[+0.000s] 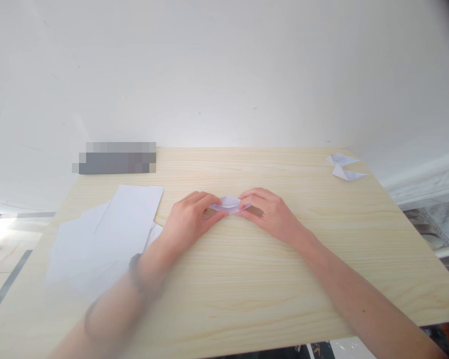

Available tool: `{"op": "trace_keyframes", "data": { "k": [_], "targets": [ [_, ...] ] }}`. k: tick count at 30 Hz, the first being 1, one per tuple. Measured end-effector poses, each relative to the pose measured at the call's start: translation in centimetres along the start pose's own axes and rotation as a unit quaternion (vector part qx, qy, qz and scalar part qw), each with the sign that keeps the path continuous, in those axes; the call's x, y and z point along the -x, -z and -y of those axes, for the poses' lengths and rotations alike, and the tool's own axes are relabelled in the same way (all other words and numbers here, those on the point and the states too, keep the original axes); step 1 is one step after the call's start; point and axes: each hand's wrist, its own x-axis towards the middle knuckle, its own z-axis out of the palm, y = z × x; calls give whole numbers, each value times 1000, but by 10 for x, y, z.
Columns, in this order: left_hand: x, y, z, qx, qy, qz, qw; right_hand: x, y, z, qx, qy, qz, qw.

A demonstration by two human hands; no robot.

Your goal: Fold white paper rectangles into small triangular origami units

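Observation:
A small folded piece of white paper (pixel 230 203) lies between my two hands near the middle of the wooden table (pixel 254 279). My left hand (pixel 194 214) pinches its left end between thumb and fingers. At the right end, my right hand (pixel 264 207) grips the paper the same way. Creases run along its length, and its two ends are partly covered by my fingertips. A dark band (pixel 136 269) circles my left wrist.
Loose sheets of white paper (pixel 130 214) overlap at the left. Two folded paper shapes (pixel 346 167) with pointed ends rest at the far right corner. A blurred-out dark object (pixel 115 162) stands at the back left, against the white wall (pixel 224 75).

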Motion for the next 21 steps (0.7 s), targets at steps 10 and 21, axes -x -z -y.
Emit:
{"op": "trace_keyframes", "data": {
  "k": [10,21],
  "targets": [
    [0,2,11,57,-94,-5,994,1,-1,-2,0,-2,-10,1000],
    [1,6,6,85,-56,29,994,0,-7,0,-12,-1,-14,1000]
  ]
}}
